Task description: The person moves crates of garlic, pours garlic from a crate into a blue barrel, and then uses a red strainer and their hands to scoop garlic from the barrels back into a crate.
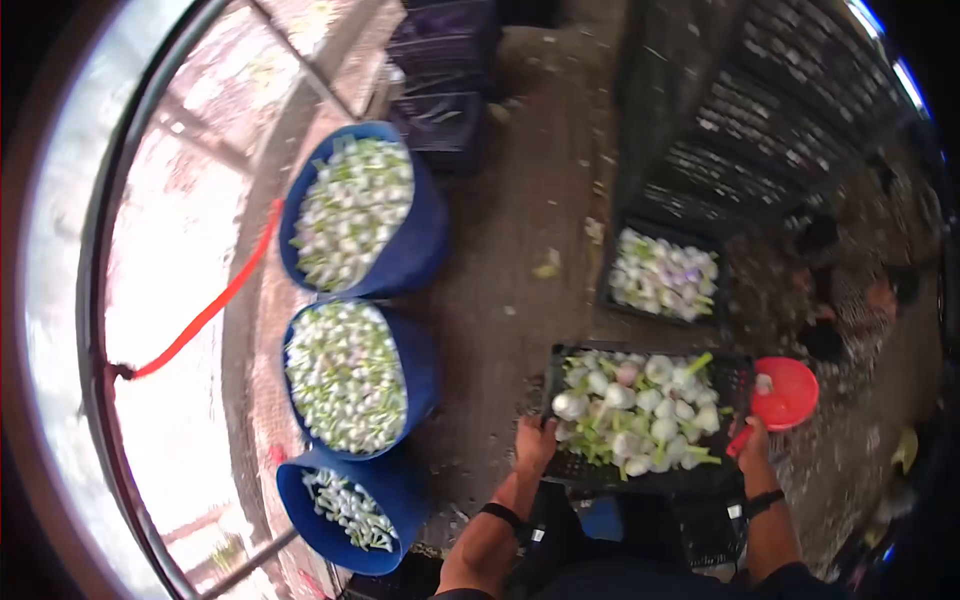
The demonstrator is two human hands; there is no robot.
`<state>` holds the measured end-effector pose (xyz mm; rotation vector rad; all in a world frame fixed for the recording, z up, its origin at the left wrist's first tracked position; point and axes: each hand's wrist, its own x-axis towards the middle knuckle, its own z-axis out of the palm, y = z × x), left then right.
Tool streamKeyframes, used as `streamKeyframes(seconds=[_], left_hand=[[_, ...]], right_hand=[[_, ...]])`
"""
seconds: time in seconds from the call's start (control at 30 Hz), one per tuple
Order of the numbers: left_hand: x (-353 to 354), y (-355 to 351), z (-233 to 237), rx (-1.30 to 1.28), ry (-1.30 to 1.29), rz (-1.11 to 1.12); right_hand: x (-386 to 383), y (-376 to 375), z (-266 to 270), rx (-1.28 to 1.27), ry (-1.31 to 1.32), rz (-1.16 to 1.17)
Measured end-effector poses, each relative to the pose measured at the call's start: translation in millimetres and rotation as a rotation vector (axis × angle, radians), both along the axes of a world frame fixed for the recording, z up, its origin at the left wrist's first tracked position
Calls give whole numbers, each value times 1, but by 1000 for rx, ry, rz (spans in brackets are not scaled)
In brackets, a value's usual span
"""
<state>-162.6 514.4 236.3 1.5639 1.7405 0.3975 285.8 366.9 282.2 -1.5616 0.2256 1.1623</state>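
Garlic [645, 412] lies heaped in the black crate [735, 385] in front of you, seen from your head camera, the white bulbs mixed with green and pale stem ends. The crate sits between your two hands, in front of your legs. Your left hand [535, 443] grasps its left side near the corner, fingers hooked over the edge. Your right hand [756, 447] is at the right side, closed around a red handle [739, 441]; you cannot tell from here what the handle belongs to, or how firmly that hand also holds the crate. You wear a dark band on each wrist.

Just beyond your right hand, next to the crate, is a red bowl [788, 395] with a small pale piece in it. Farther ahead on the floor [530, 210], a second crate [660, 316] holds more garlic, at the foot of a tall stack of dark crates [790, 85]. To your left, three blue tubs stand in a row: the far tub [428, 235] and the middle tub [422, 375] look well filled with bulbs, while the near tub [350, 561] holds fewer. Left of them, a red strap [210, 312] runs to a metal frame [92, 300].
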Motion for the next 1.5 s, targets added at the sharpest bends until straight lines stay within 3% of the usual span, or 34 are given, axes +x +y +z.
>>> streamKeyframes(seconds=[0.03,0.1,0.2,0.43,0.53,0.6,0.63,0.67,0.7,0.73,0.77,0.9,0.93,0.97,1.07,1.13,1.17,1.2,1.27,1.33,1.4,1.47,1.5], left_hand=[[-11,-5,12,16,12,41],[-24,-6,38,-225,-61,102],[-47,-15,72,-161,15,95],[-100,-69,187,-129,-60,436],[-146,-96,222,-128,-100,552],[-163,-112,236,-229,-261,702],[-170,-118,258,-177,-146,721],[-174,-125,277,-226,-186,778],[-188,-146,290,-255,-215,806],[-257,-149,306,-285,-252,824],[-291,-151,300,-296,-276,835],[-315,-194,235,-276,-308,1027],[-346,-205,275,-334,-315,1028],[-365,-216,264,-263,-235,1013],[-435,-250,227,-291,-280,1096],[-483,-275,204,-166,-359,1094],[-512,-278,216,-146,-328,1047],[-528,-296,186,-220,-301,1011],[-547,-316,215,63,-122,1216],[-552,-349,230,91,-249,1316],[-534,-374,297,253,-312,1418],[-506,-386,350,305,-619,1510],[-496,-382,386,433,-620,1444]], right_hand=[[-3,4,15,34,-4,68],[-11,18,48,96,-18,172],[-24,35,92,28,-69,290],[-76,75,198,132,-144,596],[-128,96,264,147,-120,703],[-158,114,302,159,-61,764],[-174,124,324,129,-64,808],[-177,133,327,140,-49,876],[-199,121,371,117,-66,904],[-280,122,425,93,-93,924],[-326,133,443,75,-104,970],[-379,141,395,128,-26,1099],[-419,135,446,83,-18,1117],[-449,131,446,80,-9,1163],[-545,111,452,37,14,1291],[-616,92,451,-7,52,1316],[-655,94,472,-21,107,1343],[-683,84,466,-33,138,1391],[-747,59,458,-50,198,1454],[-789,35,440,-25,215,1489],[-826,26,445,-35,189,1591],[-863,21,456,14,224,1559],[-882,13,458,50,183,1537]])
